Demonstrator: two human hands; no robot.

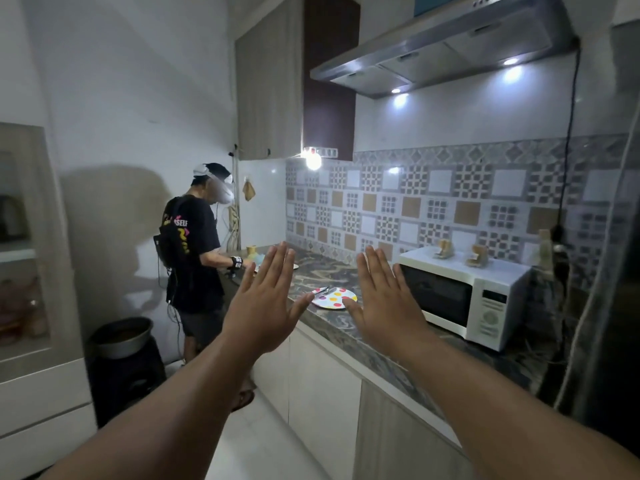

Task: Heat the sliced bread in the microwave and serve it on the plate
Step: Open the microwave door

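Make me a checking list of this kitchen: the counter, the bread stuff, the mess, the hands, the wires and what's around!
Surface: marbled countertop, dimly lit.
Job's things: white microwave, door closed; spotted plate beside it with utensils on it; sliced bread not clearly seen.
Clutter: small wooden holders on the microwave.
Grippers: left hand and right hand raised, fingers straight, holding nothing.
Cables: black cord down the wall.
Surroundings: another person at the far counter; range hood lit.
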